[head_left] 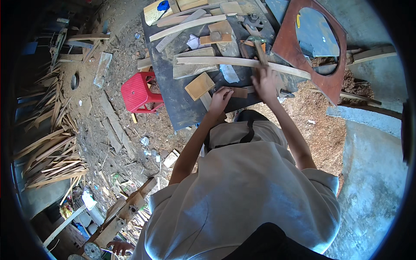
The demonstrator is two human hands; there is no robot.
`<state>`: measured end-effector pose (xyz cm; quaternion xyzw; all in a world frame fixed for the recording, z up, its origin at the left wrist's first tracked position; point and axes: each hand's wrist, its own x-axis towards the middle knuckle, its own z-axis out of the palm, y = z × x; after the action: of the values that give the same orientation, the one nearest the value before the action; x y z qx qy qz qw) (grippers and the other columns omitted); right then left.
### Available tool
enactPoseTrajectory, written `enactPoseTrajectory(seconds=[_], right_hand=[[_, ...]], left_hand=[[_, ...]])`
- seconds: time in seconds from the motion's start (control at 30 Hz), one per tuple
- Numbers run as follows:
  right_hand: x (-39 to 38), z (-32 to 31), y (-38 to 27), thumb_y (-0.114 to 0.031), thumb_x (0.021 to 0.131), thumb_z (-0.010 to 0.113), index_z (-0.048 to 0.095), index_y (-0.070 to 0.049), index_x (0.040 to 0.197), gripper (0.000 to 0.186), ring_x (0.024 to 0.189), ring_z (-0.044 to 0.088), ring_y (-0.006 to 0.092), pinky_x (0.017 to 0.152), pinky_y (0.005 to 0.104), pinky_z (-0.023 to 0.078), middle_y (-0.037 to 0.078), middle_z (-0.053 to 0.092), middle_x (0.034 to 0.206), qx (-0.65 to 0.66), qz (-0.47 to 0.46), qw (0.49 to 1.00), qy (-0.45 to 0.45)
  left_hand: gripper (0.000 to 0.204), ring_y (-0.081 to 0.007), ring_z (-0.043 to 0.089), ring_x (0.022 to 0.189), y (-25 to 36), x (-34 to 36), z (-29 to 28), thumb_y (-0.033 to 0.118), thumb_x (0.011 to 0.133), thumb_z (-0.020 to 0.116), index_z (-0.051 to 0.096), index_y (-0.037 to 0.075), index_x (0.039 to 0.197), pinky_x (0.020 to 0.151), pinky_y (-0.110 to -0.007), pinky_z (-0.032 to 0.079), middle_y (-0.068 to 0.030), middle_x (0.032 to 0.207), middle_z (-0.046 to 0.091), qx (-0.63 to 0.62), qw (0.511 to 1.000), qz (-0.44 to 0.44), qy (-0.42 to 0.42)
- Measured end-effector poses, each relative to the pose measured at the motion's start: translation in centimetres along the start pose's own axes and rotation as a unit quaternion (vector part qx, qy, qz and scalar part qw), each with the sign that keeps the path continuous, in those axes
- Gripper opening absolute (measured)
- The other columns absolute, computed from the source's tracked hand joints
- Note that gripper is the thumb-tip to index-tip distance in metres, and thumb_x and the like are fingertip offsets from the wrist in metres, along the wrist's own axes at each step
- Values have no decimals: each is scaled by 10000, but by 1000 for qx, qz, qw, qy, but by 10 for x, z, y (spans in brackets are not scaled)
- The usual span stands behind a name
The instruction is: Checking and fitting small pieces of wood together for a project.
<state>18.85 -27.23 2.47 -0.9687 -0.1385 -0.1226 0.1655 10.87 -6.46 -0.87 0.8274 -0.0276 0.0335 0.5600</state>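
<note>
My left hand (220, 101) is at the near edge of the dark worktable (173, 104), its fingers pinched at one end of a small flat brown wood piece (239, 92). To its right, my right hand (264, 85) is smeared by motion, so its fingers are hard to read. It is just on the near side of a long curved pale wood strip (234, 61). A dark wooden stick (261, 53) crosses that strip directly beyond the right hand; whether the hand grips it does not show. A yellowish wood block (199, 86) lies left of my left hand, and a light-blue scrap (229, 73) lies between the hands, farther off.
A second curved strip (190, 27), a blue tape measure (163, 5) and several boards lie farther back. A reddish-brown panel with an oval opening (286, 45) leans at right. The red stool (138, 92) is left of the table. Another person's hand (120, 248) shows at lower left.
</note>
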Motion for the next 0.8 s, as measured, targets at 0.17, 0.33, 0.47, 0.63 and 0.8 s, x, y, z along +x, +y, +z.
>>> enactPoseTrajectory(seconds=[0.17,0.33,0.47,0.63,0.8], right_hand=[[-42,26,-17,-218,700,771,544,-14,1210,594,1088,477,331,913,431,412,135,498,1162,140,-149,968,-147],[-39,39,-11,-196,669,777,573,-47,1167,559,1109,476,306,925,427,409,99,490,1164,149,-143,959,-195],[-37,41,-17,-144,658,781,585,-59,1129,518,1095,486,303,918,430,415,89,498,1140,157,-130,959,-196],[-40,45,-14,-103,633,790,600,-54,1091,499,1046,505,312,898,428,426,94,510,1103,174,-117,962,-176],[-39,45,-14,-124,650,766,591,-85,1081,467,1091,497,299,887,443,422,80,498,1142,169,-107,958,-203]], left_hand=[[142,-258,663,788,-2,4,2,90,902,607,637,-37,959,678,-321,520,-154,917,645,-6,1000,15,2],[128,-235,670,790,-2,6,0,66,907,587,639,-46,943,686,-305,523,-165,884,658,-2,1000,22,4],[155,-174,670,791,-23,3,2,80,929,572,654,-50,947,713,-279,526,-133,879,681,-115,992,-43,34],[194,-133,666,795,-11,1,-4,122,943,579,671,-48,959,745,-262,522,-105,864,697,-69,994,-81,14],[152,-130,678,801,-6,4,2,100,901,633,680,-36,950,715,-254,527,-99,845,708,-63,997,-35,20]])
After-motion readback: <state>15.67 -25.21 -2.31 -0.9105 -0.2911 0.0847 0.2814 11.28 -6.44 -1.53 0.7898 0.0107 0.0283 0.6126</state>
